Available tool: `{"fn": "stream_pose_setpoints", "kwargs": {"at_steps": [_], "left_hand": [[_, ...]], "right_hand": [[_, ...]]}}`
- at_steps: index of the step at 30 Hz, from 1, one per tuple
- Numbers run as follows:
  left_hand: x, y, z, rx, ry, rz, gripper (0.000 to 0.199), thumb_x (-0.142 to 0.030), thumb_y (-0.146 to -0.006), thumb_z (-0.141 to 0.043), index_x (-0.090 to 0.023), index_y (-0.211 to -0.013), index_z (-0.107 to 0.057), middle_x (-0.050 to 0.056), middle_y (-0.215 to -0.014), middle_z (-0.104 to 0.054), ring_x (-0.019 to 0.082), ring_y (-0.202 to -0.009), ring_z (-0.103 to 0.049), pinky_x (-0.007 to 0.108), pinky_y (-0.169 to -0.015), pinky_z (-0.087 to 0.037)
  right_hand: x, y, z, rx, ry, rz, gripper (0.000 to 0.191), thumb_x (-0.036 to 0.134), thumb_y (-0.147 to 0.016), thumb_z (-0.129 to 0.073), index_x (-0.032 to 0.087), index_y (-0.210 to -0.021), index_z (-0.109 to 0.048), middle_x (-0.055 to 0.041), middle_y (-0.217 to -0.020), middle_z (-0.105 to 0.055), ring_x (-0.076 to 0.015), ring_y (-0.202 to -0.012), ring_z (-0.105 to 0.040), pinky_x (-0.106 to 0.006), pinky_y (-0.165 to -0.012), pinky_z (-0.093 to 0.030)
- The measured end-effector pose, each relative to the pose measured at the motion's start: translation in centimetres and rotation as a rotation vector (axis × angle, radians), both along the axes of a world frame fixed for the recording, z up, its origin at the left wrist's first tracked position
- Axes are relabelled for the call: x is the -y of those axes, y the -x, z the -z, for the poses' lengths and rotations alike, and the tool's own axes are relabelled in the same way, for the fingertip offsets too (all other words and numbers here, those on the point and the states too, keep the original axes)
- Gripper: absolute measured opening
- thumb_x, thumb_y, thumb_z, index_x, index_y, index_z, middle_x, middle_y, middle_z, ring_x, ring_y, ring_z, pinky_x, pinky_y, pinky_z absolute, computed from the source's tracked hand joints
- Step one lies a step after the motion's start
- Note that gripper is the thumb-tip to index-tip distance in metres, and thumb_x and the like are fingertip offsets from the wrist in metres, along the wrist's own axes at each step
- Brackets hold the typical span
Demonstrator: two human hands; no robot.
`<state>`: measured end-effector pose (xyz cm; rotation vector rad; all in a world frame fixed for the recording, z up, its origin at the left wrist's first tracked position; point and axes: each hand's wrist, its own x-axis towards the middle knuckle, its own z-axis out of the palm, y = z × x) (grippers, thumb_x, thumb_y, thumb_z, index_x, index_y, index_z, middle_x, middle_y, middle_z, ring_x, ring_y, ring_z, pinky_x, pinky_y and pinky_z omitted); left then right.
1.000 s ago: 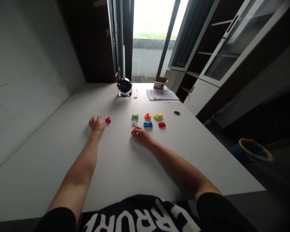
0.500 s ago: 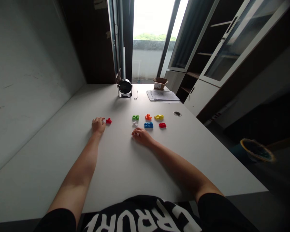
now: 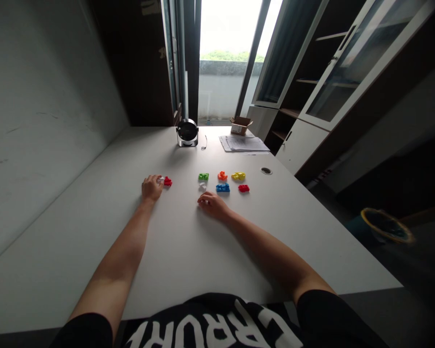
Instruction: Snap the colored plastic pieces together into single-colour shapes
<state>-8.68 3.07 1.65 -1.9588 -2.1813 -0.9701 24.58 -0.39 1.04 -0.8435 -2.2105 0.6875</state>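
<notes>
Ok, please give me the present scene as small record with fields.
Left hand: fingers at small white plastic piece, beside small red plastic piece
Right hand: on white table, loosely curled
Far row: green plastic piece, orange plastic piece, yellow plastic piece
Near row: second white piece, blue piece, second red piece
Behind: open cardboard box, white papers

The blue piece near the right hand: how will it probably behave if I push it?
The blue piece looks like stiff plastic, judging by its moulded shape. Sitting low and wide, it would probably slide on the table rather than roll or tip.
</notes>
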Motion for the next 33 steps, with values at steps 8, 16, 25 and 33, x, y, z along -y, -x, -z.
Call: {"fn": "stream_pose_setpoints", "kwargs": {"at_steps": [8, 16, 25, 33], "left_hand": [[0.7, -5.1, -1.2, 0.495, -0.108, 0.213, 0.044, -0.040, -0.092, -0.059, -0.021, -0.132, -0.060, 0.008, -0.111, -0.066, 0.017, -0.084, -0.065, 0.032, -0.083, -0.052], [1.5, -10.2, -0.2, 1.090, 0.055, 0.551, 0.045, -0.046, -0.080, -0.075, -0.018, -0.115, -0.068, 0.010, -0.108, -0.071, 0.020, -0.099, -0.067, 0.033, -0.087, -0.051], [2.3, -10.9, -0.2, 1.113, 0.161, 0.650, 0.054, -0.042, -0.081, -0.077, -0.021, -0.129, -0.063, 0.009, -0.109, -0.069, 0.019, -0.098, -0.067, 0.031, -0.081, -0.052], [3.2, -12.2, -0.5, 1.059, 0.137, 0.719, 0.041, -0.041, -0.081, -0.078, -0.019, -0.113, -0.067, 0.007, -0.102, -0.071, 0.020, -0.092, -0.070, 0.034, -0.086, -0.054]], "right_hand": [[0.3, 0.2, -0.3, -0.013, 0.012, 0.021, 0.014, 0.018, -0.087, -0.063, 0.022, -0.091, -0.076, -0.0049, -0.092, -0.069, -0.0139, -0.072, -0.057, -0.026, -0.069, -0.046], [0.1, 0.0, -0.1, -0.116, 0.054, 0.121, 0.014, 0.024, -0.090, -0.059, 0.020, -0.090, -0.073, -0.0021, -0.086, -0.068, -0.0117, -0.064, -0.054, -0.024, -0.062, -0.042], [-0.4, -0.1, 0.1, -0.135, 0.115, 0.158, 0.015, 0.030, -0.089, -0.060, 0.020, -0.088, -0.072, -0.0014, -0.081, -0.069, -0.0142, -0.068, -0.056, -0.025, -0.064, -0.042], [-1.1, -0.2, 0.0, -0.366, 0.433, 0.177, 0.033, 0.049, -0.090, -0.061, 0.019, -0.098, -0.071, -0.0043, -0.086, -0.072, -0.0164, -0.074, -0.066, -0.027, -0.067, -0.050]]}}
